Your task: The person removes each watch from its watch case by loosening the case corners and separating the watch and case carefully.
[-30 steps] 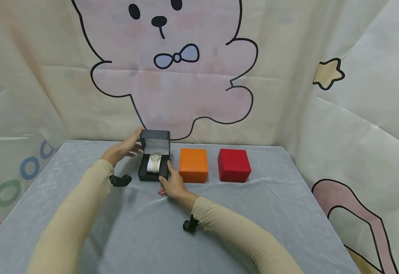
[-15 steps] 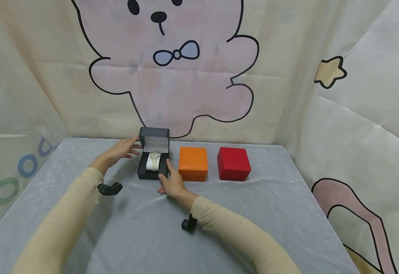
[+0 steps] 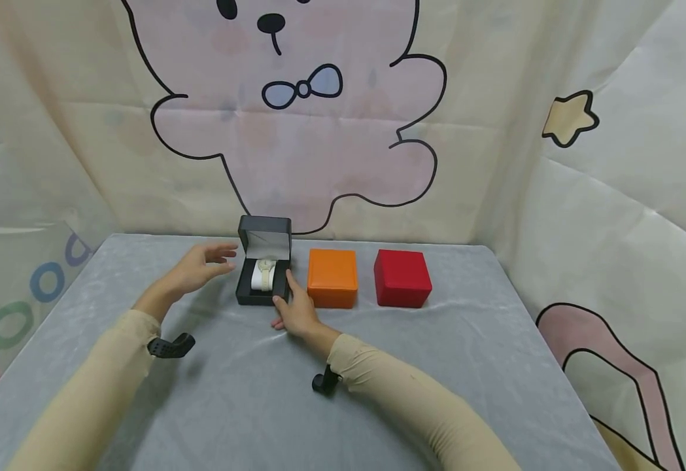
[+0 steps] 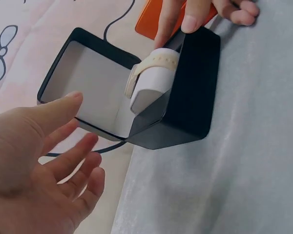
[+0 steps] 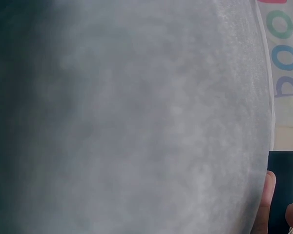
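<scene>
A black watch box [image 3: 265,224] stands at the back of the table with its lid raised. Inside, a pale watch [image 3: 265,275] is wrapped around a white cushion. My right hand [image 3: 298,313] holds the box's front right corner, thumb at the front and index finger along the side. To the left of the box, my left hand [image 3: 198,265] is in the air with loosely spread fingers, holding nothing. The left wrist view shows its thumb near the lid [image 4: 88,83]; contact cannot be told. A strip of the dark box [image 5: 282,185] appears in the right wrist view.
An orange box [image 3: 332,278] stands close to the right of my right hand, and a red box [image 3: 403,278] is farther right. Both are closed. A grey cloth covers the table [image 3: 248,392]. A printed curtain [image 3: 343,150] hangs right behind the back edge.
My left hand has drawn back from the lid, toward the left and slightly nearer to me. The right hand stays at the box corner, and the lid remains raised.
</scene>
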Demonstrator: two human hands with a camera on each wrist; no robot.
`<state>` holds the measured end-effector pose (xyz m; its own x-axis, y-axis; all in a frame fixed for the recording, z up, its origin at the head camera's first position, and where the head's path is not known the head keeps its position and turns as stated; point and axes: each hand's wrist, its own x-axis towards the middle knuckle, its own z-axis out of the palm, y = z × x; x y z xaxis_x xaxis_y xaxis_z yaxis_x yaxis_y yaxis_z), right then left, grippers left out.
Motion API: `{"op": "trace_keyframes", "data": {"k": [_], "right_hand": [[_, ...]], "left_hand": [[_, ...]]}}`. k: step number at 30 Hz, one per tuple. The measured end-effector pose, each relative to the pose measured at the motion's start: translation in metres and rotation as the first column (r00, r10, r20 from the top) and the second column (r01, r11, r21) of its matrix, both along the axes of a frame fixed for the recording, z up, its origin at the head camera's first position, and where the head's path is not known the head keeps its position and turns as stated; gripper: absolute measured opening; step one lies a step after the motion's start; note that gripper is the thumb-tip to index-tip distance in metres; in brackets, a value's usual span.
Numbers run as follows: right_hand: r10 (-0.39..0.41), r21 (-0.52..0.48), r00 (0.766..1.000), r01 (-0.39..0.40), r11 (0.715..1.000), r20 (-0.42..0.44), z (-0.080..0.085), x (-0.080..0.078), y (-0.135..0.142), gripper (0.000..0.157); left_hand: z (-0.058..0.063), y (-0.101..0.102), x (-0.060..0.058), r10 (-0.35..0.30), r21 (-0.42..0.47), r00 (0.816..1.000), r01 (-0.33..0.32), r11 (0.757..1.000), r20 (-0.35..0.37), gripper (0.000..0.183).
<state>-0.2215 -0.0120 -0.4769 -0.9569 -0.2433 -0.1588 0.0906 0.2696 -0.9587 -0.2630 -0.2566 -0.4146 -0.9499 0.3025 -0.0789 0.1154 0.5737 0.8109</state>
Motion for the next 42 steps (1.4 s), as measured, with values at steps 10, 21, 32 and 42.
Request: {"op": "trace_keyframes", "data": {"k": [10,21,32,42], "right_hand": [[-0.001,-0.005,1.000,0.001,1.000,0.008,0.004,0.001,-0.001,0.072],[-0.002,-0.013,1.000,0.002,1.000,-0.009,0.002,0.002,-0.001,0.072],[-0.020,-0.011,1.000,0.020,1.000,-0.005,0.000,0.002,-0.001,0.071],[-0.022,-0.022,1.000,0.022,1.000,-0.003,0.001,0.002,-0.002,0.071]], "left_hand": [[-0.017,0.008,0.004,-0.055,0.032,0.997,0.058,0.998,-0.062,0.063],[-0.040,0.023,-0.011,-0.083,-0.043,0.995,0.081,0.996,-0.048,0.080],[-0.040,0.031,-0.013,-0.117,-0.130,0.992,0.109,0.985,-0.051,0.081],[-0.040,0.031,-0.018,-0.129,-0.152,0.988,0.115,0.982,-0.084,0.077]]}}
